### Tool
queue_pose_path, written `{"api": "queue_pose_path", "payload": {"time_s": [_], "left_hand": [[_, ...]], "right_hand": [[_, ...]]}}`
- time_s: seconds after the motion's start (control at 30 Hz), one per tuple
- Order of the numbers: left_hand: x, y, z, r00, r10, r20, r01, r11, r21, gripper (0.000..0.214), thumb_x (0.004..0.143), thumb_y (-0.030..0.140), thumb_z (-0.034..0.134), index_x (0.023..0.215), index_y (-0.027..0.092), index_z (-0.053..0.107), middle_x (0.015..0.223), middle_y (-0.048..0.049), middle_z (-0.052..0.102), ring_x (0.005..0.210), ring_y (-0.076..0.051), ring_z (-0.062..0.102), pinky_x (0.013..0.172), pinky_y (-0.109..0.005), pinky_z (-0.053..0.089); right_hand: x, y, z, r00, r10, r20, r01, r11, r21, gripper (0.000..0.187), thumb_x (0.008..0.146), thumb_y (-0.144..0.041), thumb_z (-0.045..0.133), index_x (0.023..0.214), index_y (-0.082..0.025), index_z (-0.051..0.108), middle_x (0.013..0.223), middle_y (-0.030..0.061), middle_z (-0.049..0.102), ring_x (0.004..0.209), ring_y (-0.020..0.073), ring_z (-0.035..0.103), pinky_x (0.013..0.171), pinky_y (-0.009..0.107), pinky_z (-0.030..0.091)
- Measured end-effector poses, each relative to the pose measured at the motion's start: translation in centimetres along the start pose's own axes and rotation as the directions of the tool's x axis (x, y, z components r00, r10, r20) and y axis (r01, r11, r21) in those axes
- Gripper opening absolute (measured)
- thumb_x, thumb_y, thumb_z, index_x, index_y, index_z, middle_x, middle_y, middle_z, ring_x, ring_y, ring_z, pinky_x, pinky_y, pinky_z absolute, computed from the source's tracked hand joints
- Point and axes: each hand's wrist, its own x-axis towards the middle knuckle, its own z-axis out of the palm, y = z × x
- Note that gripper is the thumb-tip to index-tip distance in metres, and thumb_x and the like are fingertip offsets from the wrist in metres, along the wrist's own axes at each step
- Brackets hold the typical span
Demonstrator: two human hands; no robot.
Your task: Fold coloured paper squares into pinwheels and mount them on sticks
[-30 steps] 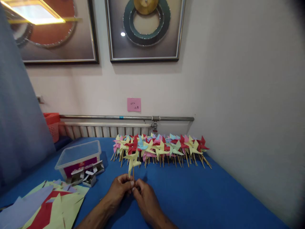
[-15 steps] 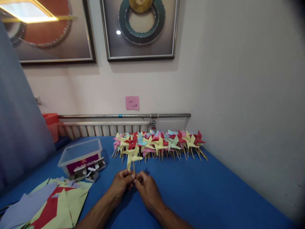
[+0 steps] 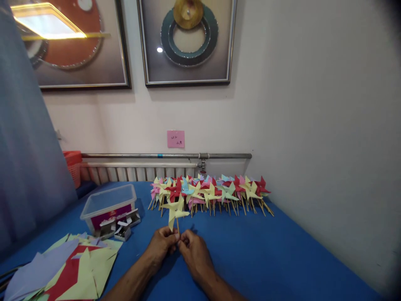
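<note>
Between my two hands stands a pale yellow paper pinwheel on a thin wooden stick, nearly upright. My left hand pinches the stick from the left, thumb and fingers closed. From the right, my right hand closes its fingertips on the lower part of the same stick. The stick's bottom end is hidden by the fingers. Just beyond the hands, a row of finished-looking pinwheels in red, yellow, pink, blue and green lies on the blue table surface.
On the left are a clear plastic tub, several small open boxes and a pile of coloured paper sheets. A blue curtain hangs at far left, near a red basket. Pipes run along the wall behind.
The view has tilted up and shifted slightly left, so everything sits a little lower and to the right. Both hands keep hold of the pinwheel stick.
</note>
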Motion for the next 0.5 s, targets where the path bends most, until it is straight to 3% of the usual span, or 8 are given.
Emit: {"api": "queue_pose_path", "payload": {"time_s": [0.17, 0.33, 0.43, 0.5], "left_hand": [[0.0, 0.2, 0.0, 0.999, 0.003, 0.034, -0.004, 1.0, 0.02, 0.042, 0.056, 0.045, 0.088, 0.066, 0.015, 0.061, 0.054, 0.002, 0.056, 0.044, -0.008, 0.044, 0.046, -0.022, 0.03], [-0.1, 0.1, -0.1, 1.0, -0.005, 0.031, 0.004, 0.999, 0.045, 0.041, 0.058, 0.046, 0.086, 0.075, 0.015, 0.064, 0.049, 0.0042, 0.054, 0.043, -0.009, 0.042, 0.047, -0.023, 0.029], [-0.2, 0.2, -0.2, 0.999, -0.013, 0.041, 0.011, 0.998, 0.068, 0.043, 0.06, 0.05, 0.083, 0.076, 0.015, 0.066, 0.049, 0.0041, 0.054, 0.043, -0.009, 0.041, 0.048, -0.023, 0.028], [-0.3, 0.4, -0.2, 0.998, -0.036, 0.051, 0.032, 0.996, 0.081, 0.043, 0.059, 0.052, 0.082, 0.075, 0.016, 0.065, 0.049, 0.0038, 0.053, 0.043, -0.009, 0.041, 0.048, -0.023, 0.028]], "right_hand": [[0.1, 0.5, 0.0, 1.0, 0.0, 0.02, -0.001, 0.996, 0.086, 0.014, 0.087, -0.024, 0.058, 0.075, -0.02, 0.062, 0.067, -0.0016, 0.064, 0.062, 0.0134, 0.055, 0.059, 0.024, 0.035], [-0.2, 0.9, -0.3, 0.999, -0.025, 0.042, 0.019, 0.989, 0.144, 0.015, 0.088, -0.026, 0.057, 0.075, -0.019, 0.061, 0.064, -0.0032, 0.06, 0.06, 0.0123, 0.05, 0.059, 0.024, 0.034], [0.3, 1.8, -2.9, 1.0, -0.013, 0.006, 0.012, 0.997, 0.076, 0.014, 0.086, -0.027, 0.057, 0.076, -0.019, 0.063, 0.066, -0.0018, 0.062, 0.062, 0.0139, 0.054, 0.06, 0.025, 0.036], [0.8, 3.1, -6.7, 0.998, -0.01, -0.065, 0.012, 1.0, 0.025, 0.019, 0.088, -0.034, 0.056, 0.078, -0.02, 0.064, 0.069, -0.0001, 0.065, 0.064, 0.0162, 0.057, 0.062, 0.026, 0.039]]}}
